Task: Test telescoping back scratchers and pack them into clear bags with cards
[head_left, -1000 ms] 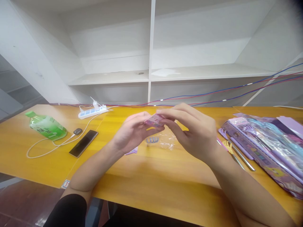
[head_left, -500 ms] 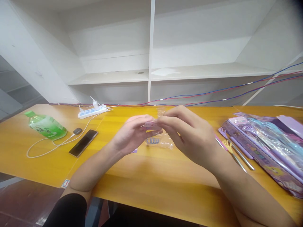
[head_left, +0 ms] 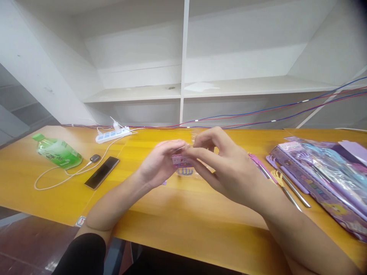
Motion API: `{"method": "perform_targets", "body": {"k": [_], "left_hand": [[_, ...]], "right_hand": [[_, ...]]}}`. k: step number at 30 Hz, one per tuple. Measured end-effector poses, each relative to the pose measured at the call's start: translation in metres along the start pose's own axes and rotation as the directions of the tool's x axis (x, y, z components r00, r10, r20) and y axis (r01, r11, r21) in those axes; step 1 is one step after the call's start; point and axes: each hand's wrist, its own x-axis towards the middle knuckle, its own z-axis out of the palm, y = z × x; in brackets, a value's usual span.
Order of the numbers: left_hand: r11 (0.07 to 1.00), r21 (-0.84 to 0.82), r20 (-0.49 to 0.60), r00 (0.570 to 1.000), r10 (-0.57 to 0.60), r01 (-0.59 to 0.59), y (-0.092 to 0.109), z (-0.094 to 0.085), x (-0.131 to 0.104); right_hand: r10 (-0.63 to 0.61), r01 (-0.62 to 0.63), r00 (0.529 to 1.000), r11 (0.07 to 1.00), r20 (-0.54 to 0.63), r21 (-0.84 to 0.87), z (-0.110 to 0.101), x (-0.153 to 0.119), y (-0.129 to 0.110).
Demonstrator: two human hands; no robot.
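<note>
My left hand (head_left: 162, 162) is closed on a small pink and purple packet (head_left: 179, 160) above the middle of the table. From the right, my right hand (head_left: 223, 162) reaches the packet's upper edge with its fingertips pinched together. Whatever those fingertips hold is too small to make out. Beneath the hands, a clear plastic wrapper with a blue comb-like shape (head_left: 185, 171) lies on the table. A bit of purple (head_left: 164, 183) shows just below my left hand.
A green bottle (head_left: 59, 151), a phone (head_left: 102, 173), a cable and a power strip (head_left: 112, 135) are on the left. At the right are a purple box (head_left: 323, 183) with plastic packets, and fork-like utensils (head_left: 282, 183). White shelves (head_left: 243, 87) stand behind.
The packet has tilted, showing more of its face below my fingers. My right index finger has arched up, opening a gap between the fingers. The view has shifted slightly.
</note>
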Motion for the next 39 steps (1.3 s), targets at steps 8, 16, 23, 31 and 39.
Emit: {"method": "perform_targets", "body": {"k": [8,16,23,31,39], "left_hand": [[0.998,0.044,-0.058,0.997,0.048,-0.045,0.000,0.001,0.001],[0.995,0.020,-0.088,0.991,0.100,-0.099,-0.003,-0.003,0.004],[0.983,0.066,-0.015,0.985,0.171,-0.170,-0.003,0.000,0.002],[0.985,0.078,-0.021,0.987,0.159,-0.157,-0.005,0.000,0.002],[0.927,0.244,0.029,0.957,0.288,-0.286,-0.018,-0.018,0.013]], "right_hand": [[-0.023,0.023,0.999,1.000,0.022,0.020,0.001,0.000,0.001],[-0.079,0.077,0.995,0.996,0.065,0.034,0.002,-0.002,0.004],[-0.046,0.045,0.997,0.999,0.058,0.015,0.006,-0.001,0.004],[-0.006,0.002,0.999,0.995,0.041,0.097,0.009,0.000,0.007],[0.192,-0.188,0.981,0.963,-0.003,0.195,0.013,-0.003,0.011]]}}
